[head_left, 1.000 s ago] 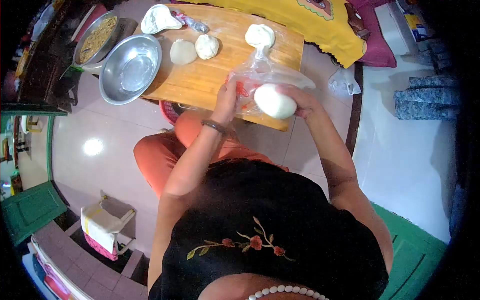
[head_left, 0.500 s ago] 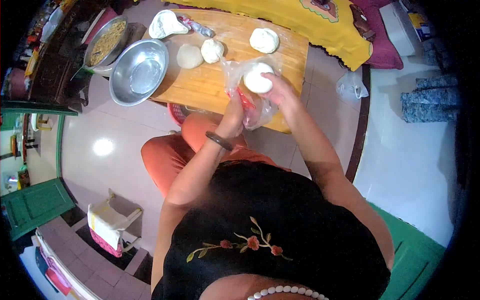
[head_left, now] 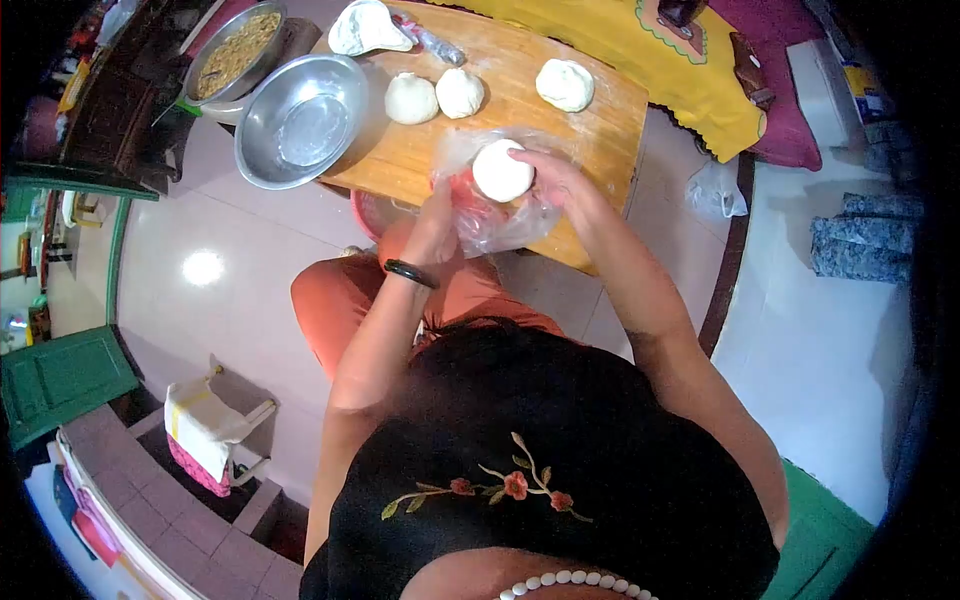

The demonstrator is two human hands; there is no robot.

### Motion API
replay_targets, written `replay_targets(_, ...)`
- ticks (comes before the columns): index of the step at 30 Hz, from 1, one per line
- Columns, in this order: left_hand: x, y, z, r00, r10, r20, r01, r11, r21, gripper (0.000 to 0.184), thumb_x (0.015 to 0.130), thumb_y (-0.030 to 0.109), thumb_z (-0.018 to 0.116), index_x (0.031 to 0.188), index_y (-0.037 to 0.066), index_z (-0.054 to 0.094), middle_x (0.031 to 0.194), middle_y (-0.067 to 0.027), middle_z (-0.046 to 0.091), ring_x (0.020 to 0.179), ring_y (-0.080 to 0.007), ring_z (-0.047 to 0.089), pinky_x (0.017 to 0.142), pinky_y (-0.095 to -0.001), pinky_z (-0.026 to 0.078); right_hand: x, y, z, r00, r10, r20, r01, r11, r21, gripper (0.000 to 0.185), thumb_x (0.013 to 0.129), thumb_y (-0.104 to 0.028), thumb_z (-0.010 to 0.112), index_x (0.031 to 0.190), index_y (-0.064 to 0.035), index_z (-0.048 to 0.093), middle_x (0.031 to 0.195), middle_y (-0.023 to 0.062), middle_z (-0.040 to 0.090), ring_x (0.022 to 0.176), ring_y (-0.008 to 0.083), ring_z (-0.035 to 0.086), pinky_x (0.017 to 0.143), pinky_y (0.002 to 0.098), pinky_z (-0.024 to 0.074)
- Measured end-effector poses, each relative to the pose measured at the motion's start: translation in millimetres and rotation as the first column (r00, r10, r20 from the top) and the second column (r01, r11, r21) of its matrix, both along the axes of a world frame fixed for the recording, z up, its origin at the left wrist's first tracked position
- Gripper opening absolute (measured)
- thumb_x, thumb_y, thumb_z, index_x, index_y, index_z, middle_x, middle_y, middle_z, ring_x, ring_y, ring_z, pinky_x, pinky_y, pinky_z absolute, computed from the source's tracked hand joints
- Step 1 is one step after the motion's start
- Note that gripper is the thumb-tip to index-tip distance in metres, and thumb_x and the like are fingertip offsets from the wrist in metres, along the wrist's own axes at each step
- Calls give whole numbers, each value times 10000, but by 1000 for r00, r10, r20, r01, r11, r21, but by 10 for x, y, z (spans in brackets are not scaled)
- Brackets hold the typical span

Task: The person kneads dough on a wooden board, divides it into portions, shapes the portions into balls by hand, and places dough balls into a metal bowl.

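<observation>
Both forearms reach forward. The right hand (head_left: 557,183) is clamped on one white dough ball (head_left: 502,170); the left hand (head_left: 435,228) grips one clear plastic bag (head_left: 505,228) around it. Beyond the hands, three dough pieces (head_left: 460,93) rest on the worktop (head_left: 520,65); leftward, two metal bowls (head_left: 275,145).

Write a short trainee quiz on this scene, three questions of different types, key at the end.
1. Which hand has its grip on the smooth, round white dough ball?
2. True or false: the dark round bangle is worn on the left wrist.
3. Order these from left to right in the picture: (A) the white dough ball, (B) the knotted whitish plastic bag on the floor, (C) the wide, shiny silver metal bowl.

Key: 1. the right hand; 2. true; 3. C, A, B
</observation>
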State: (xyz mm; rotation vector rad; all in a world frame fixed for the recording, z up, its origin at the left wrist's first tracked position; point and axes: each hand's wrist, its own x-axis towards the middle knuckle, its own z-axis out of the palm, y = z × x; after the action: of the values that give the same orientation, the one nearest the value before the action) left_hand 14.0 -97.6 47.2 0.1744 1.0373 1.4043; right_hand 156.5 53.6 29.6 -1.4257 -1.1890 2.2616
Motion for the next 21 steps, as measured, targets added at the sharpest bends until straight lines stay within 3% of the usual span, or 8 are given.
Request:
replay_targets(4, -301, -5, -202, 986, -27, -167, 15, 997, -71, 581, 1060, 449, 254, 1226, -48, 506, 872, -176, 695, 662, -223, 657, 561, -344, 529, -4, 47, -276, 984, 112, 136, -155, 915, 371, 443, 910, -316, 671, 1261, -52, 613, 1153, 83, 679, 957, 196, 668, 761, 366, 542)
replay_targets(7, -416, 91, -348, 931, -11, -365, -66, 978, -199, 638, 1039, 520, 276, 1029, -34, 593, 707, -148, 667, 478, -198, 570, 408, -317, 425, 110, 121, -387, 877, 113, 467, -428, 624, 654, 425, 921, -385, 627, 1203, -68, 657, 1255, 122, 622, 1085, 272, 600, 878, 434, 488)
replay_targets(9, -530, 115, -417, 620, -194, -760, -18, 965, -260, 768, 1008, 584, 339, 966, -115, 654, 879, -189, 681, 784, -223, 652, 708, -328, 521, 253, 77, -458, 692, -134, 709, -684, 192, 704, 448, 920, -412, 608, 1225, -86, 645, 1342, 153, 556, 1190, 329, 532, 960, 471, 441)
replay_targets(11, -517, 175, -588, 644, -116, -756, 12, 990, -142, 752, 1007, 567, 383, 1035, -140, 638, 947, -181, 677, 895, -199, 615, 828, -331, 495, 328, 30, -447, 678, -145, 721, -679, 253, 689, 482, 921, -459, 566, 1246, -109, 629, 1433, 183, 433, 1291, 393, 415, 1046, 514, 354)
replay_targets(12, -446, 166, -476, 580, -73, -811, 12, 997, -82, 716, 1016, 540, 286, 1013, -78, 647, 928, -313, 660, 928, -449, 629, 851, -459, 468, 378, 65, -498, 705, -143, 695, -648, 267, 713, 479, 917, -448, 577, 1229, -88, 631, 1425, 197, 430, 1285, 381, 423, 1046, 503, 360)
replay_targets(16, -429, 175, -443, 845, -174, -506, 163, 984, -67, 653, 1024, 521, 332, 1137, -55, 619, 1006, -230, 684, 925, -340, 670, 844, -406, 505, 202, 297, 140, 663, -59, 747, -742, 86, 665, 455, 908, -407, 584, 1173, -41, 637, 1300, 208, 527, 1170, 360, 526, 970, 478, 435)
replay_targets(18, -367, 132, -260, 976, -206, -76, 206, 979, -11, 601, 1036, 488, 345, 1246, -28, 572, 1060, -167, 687, 933, -269, 680, 838, -365, 531, -9, 474, 519, 690, -37, 723, -710, 156, 687, 421, 901, -375, 576, 1127, -26, 642, 1143, 193, 610, 1029, 358, 595, 866, 472, 481)
replay_targets(21, -341, 88, -255, 951, -300, 79, 275, 932, 235, 607, 1056, 465, 315, 1393, -30, 415, 1291, -117, 572, 1069, -209, 617, 959, -340, 511, -461, 855, 789, 788, -148, 597, -514, 374, 772, 352, 869, -329, 573, 994, -7, 645, 913, 188, 668, 851, 368, 641, 747, 477, 499)
